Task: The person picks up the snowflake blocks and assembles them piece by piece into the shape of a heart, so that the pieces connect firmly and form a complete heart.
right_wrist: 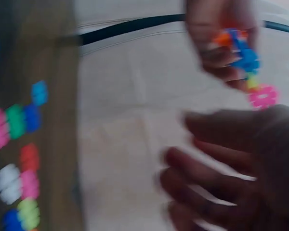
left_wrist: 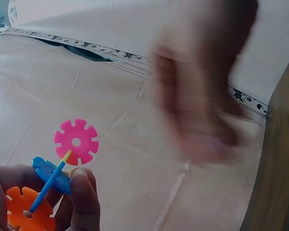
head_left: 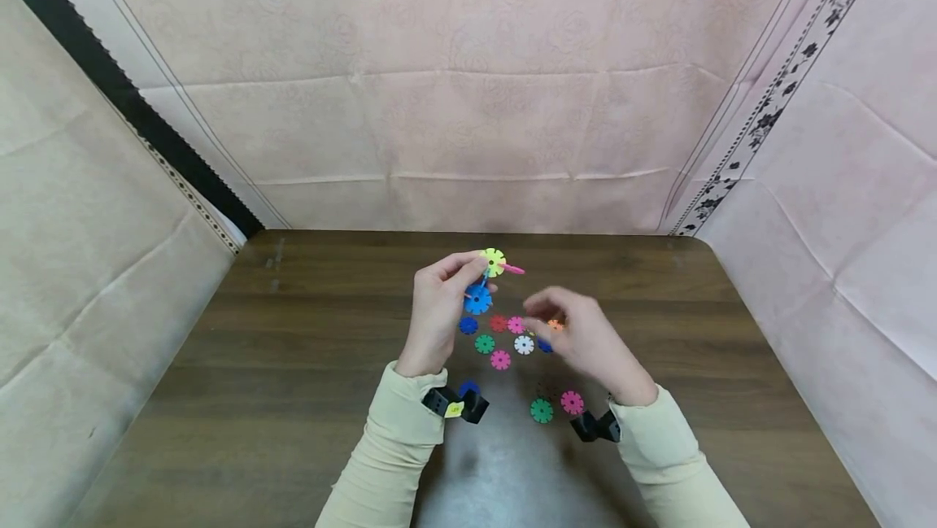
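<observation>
My left hand (head_left: 437, 300) pinches a joined cluster of notched plastic discs above the table. A yellow disc (head_left: 494, 262), a pink disc turned nearly edge-on (head_left: 514, 269) and a blue disc (head_left: 478, 299) show in the head view. In the left wrist view, the pink disc (left_wrist: 86, 134), a light blue disc (left_wrist: 60, 180) and an orange disc (left_wrist: 26, 211) of that cluster appear by the thumb and fingers. Apart from it, to the right, my right hand (head_left: 581, 333) has its fingers loosely bent and spread, holding nothing visible; it is blurred in the left wrist view.
Loose notched discs lie on the brown wooden table (head_left: 307, 365) beneath the hands, among them a white disc (head_left: 523, 345), a red disc (head_left: 499, 323) and a green disc (head_left: 485, 344). Nearer are another green disc (head_left: 542, 411) and a pink disc (head_left: 573, 403). Pale cloth (head_left: 468, 129) hangs behind.
</observation>
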`<move>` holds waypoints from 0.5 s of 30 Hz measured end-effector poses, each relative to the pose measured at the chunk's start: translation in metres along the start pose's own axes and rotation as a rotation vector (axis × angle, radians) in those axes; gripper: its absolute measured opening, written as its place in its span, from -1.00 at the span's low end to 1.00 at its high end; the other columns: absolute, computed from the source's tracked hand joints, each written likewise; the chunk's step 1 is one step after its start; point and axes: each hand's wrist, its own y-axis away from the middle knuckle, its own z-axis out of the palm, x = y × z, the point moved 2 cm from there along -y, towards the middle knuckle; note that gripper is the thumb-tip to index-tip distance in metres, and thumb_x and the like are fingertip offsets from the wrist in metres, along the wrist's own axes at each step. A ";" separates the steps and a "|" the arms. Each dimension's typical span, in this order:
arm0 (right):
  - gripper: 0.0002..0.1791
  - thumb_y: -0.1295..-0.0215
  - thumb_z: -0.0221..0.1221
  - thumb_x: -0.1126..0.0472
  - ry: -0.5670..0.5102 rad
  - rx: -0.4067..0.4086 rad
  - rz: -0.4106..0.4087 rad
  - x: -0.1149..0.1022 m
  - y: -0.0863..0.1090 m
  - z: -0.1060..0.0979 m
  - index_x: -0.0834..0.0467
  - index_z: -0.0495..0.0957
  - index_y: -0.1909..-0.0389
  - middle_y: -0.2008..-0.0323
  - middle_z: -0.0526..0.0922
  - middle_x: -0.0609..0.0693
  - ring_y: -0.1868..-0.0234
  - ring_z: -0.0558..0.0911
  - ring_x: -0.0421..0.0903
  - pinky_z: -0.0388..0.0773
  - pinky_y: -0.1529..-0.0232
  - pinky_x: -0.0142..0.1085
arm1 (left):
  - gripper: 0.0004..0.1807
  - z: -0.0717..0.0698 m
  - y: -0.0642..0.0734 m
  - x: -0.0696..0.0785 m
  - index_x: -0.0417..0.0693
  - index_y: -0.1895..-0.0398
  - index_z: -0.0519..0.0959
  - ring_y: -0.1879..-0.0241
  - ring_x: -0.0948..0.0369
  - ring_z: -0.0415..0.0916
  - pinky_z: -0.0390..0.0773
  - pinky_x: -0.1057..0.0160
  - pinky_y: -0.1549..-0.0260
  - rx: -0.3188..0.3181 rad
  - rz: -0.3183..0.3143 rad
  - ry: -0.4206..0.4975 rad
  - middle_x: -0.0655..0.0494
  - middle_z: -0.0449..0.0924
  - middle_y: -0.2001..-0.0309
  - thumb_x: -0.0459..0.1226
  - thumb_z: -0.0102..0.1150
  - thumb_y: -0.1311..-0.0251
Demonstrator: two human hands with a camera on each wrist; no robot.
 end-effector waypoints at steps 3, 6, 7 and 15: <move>-0.67 -0.06 0.45 0.12 0.118 -0.243 0.158 0.022 0.007 0.017 0.07 0.60 0.17 0.31 0.57 -0.11 0.31 0.52 -0.14 0.57 0.32 -0.33 | -0.75 -0.002 0.000 0.000 -0.18 0.07 0.67 0.36 0.06 0.68 0.65 0.27 0.33 0.012 -0.013 -0.002 -0.11 0.67 0.22 -0.22 0.23 -0.29; -0.58 0.06 0.51 0.03 0.219 -0.390 0.258 0.041 0.014 0.033 0.06 0.58 0.22 0.33 0.49 -0.10 0.32 0.45 -0.13 0.50 0.37 -0.30 | -0.76 -0.003 -0.001 -0.001 -0.20 0.09 0.66 0.38 0.07 0.68 0.64 0.29 0.36 0.024 -0.019 0.006 -0.12 0.66 0.23 -0.24 0.22 -0.30; -0.56 0.10 0.52 0.02 0.233 -0.417 0.277 0.045 0.016 0.038 0.06 0.57 0.24 0.33 0.47 -0.08 0.32 0.43 -0.12 0.50 0.39 -0.28 | -0.77 -0.004 -0.002 -0.002 -0.21 0.09 0.66 0.39 0.08 0.68 0.64 0.29 0.36 0.027 -0.019 0.010 -0.12 0.66 0.23 -0.24 0.21 -0.30; -0.65 0.10 0.52 0.05 0.318 -0.449 0.163 0.061 0.027 0.054 0.06 0.58 0.36 0.43 0.47 -0.10 0.28 0.34 -0.12 0.42 0.32 -0.24 | -0.77 -0.005 -0.005 -0.002 -0.24 0.09 0.64 0.40 0.13 0.69 0.65 0.27 0.30 0.030 -0.018 0.024 -0.11 0.66 0.22 -0.26 0.19 -0.32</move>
